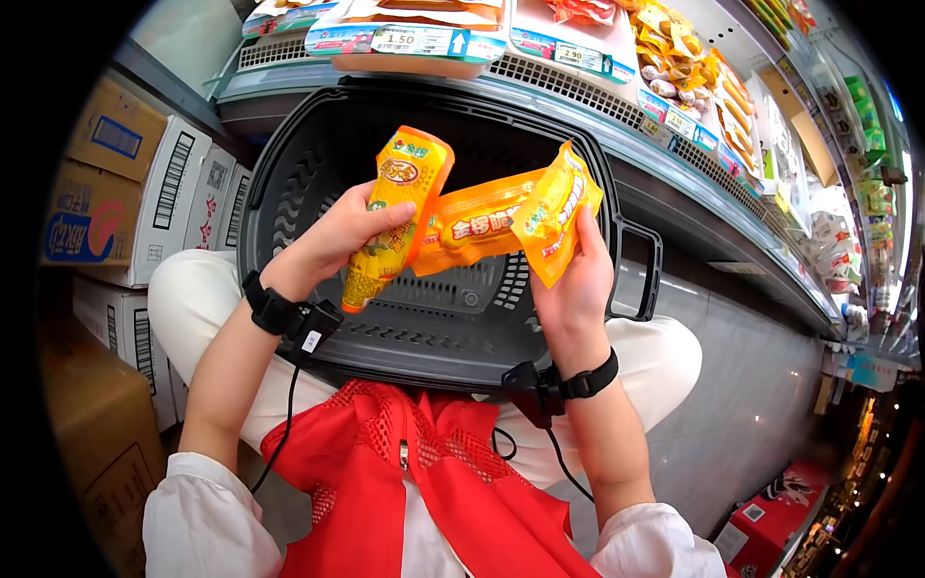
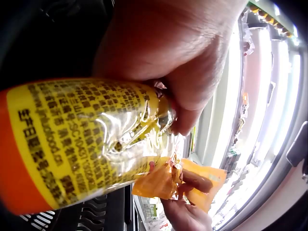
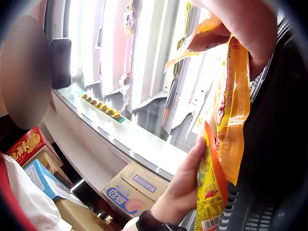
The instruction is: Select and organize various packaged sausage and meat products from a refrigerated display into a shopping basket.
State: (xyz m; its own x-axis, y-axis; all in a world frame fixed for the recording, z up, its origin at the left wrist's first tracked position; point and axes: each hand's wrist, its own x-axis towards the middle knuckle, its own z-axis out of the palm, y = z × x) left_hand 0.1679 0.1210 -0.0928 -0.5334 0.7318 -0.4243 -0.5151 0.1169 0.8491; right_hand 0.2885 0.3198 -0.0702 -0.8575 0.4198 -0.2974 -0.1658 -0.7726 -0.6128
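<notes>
My left hand (image 1: 332,236) grips a yellow and orange, drumstick-shaped snack packet (image 1: 416,166), thumb across its front. Small print covers the packet's back (image 2: 86,139) in the left wrist view. My right hand (image 1: 575,294) holds two orange-yellow snack packets. One of these, a long packet (image 1: 482,223), lies sideways, its left end overlapping the drumstick-shaped packet. The other packet (image 1: 554,217) stands tilted in front of it, close to the right fingers. A brown sausage-like piece (image 2: 196,181) shows through the wrapping. Both hands are above a black basket (image 1: 434,332).
The basket, its handle (image 1: 655,270) folded out at the right, stands between my knees. Ahead is a chilled shelf with packaged food and price tags (image 1: 395,40). Cardboard boxes (image 1: 101,222) are stacked on the left. A red box (image 1: 771,525) sits at the lower right.
</notes>
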